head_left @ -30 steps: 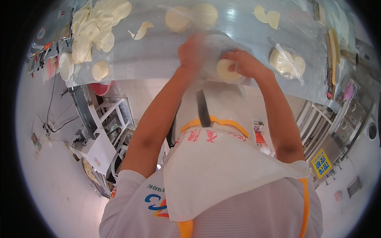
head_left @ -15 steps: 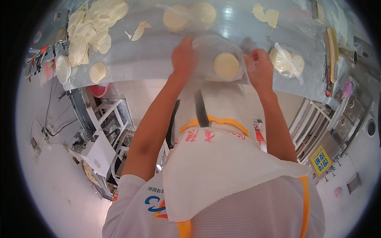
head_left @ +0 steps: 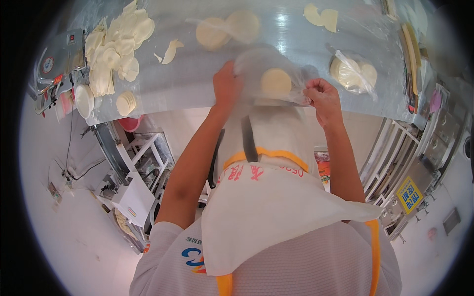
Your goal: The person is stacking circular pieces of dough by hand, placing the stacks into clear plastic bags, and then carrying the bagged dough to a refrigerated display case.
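Observation:
Near the front edge of the metal table, a clear plastic bag (head_left: 256, 60) spreads between my hands. A pale, round stack of dough wrappers (head_left: 275, 83) shows through the plastic. My left hand (head_left: 228, 85) is closed at the bag's left side; its fingertips are partly hidden and blurred. At the opposite side, my right hand (head_left: 323, 101) pinches the bag's edge between thumb and fingers. To the right of this hand lies another bagged stack of wrappers (head_left: 346, 73) with its plastic twisted. Two larger dough rounds (head_left: 212, 33) lie beyond my left hand under a plastic film.
A heap of thin dough offcuts (head_left: 116, 49) covers the table's left part, with a small wrapper stack (head_left: 126, 103) in front. A white bowl (head_left: 84, 101) stands at the left edge. Dough scraps (head_left: 321, 18) lie farther back. A wooden-handled brush (head_left: 411, 59) rests at the right.
My right hand has come down slightly and now pinches the bag's edge, where its fingers were more apart before. My left hand has shifted a little toward me.

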A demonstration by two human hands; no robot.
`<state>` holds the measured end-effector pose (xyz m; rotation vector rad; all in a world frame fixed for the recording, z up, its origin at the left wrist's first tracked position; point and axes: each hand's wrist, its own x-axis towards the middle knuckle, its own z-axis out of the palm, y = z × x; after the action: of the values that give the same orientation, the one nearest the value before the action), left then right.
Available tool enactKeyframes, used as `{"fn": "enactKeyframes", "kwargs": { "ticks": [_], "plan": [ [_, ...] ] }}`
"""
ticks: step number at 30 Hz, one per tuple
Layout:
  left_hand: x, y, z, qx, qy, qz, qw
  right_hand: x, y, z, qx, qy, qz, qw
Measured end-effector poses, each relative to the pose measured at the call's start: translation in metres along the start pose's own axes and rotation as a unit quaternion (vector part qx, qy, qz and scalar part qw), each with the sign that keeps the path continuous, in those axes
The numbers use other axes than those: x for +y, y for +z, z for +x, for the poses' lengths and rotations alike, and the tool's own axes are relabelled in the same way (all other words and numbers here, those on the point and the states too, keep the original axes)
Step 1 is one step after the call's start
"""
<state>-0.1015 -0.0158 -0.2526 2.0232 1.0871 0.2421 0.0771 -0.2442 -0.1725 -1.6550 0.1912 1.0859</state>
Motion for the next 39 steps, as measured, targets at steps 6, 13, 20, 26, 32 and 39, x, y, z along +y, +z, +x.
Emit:
{"fn": "enactKeyframes", "kwargs": {
  "ticks": [6, 13, 20, 26, 32, 39],
  "plan": [
    [0.021, -0.008, -0.010, 0.004, -0.047, -0.004, 0.999, -0.045, 0.007, -0.042, 0.010, -0.044, -0.059, 0.997],
    [0.038, -0.018, -0.024, 0.007, -0.058, -0.042, 0.997, -0.068, 0.051, -0.082, 0.063, -0.442, -0.379, 0.810],
    [0.025, -0.022, -0.007, 0.037, 0.064, 0.021, 0.997, -0.010, 0.104, -0.005, -0.101, -0.446, -0.535, 0.711],
    [-0.001, -0.008, -0.001, 0.069, 0.097, 0.017, 0.993, 0.026, 0.110, 0.027, -0.058, -0.455, -0.594, 0.661],
    [0.001, 0.000, -0.007, 0.129, 0.090, -0.033, 0.987, 0.028, 0.109, 0.022, -0.046, -0.445, -0.622, 0.643],
    [0.005, -0.012, -0.008, 0.123, 0.068, -0.009, 0.990, 0.022, 0.096, 0.023, -0.073, -0.434, -0.628, 0.642]
  ]
}}
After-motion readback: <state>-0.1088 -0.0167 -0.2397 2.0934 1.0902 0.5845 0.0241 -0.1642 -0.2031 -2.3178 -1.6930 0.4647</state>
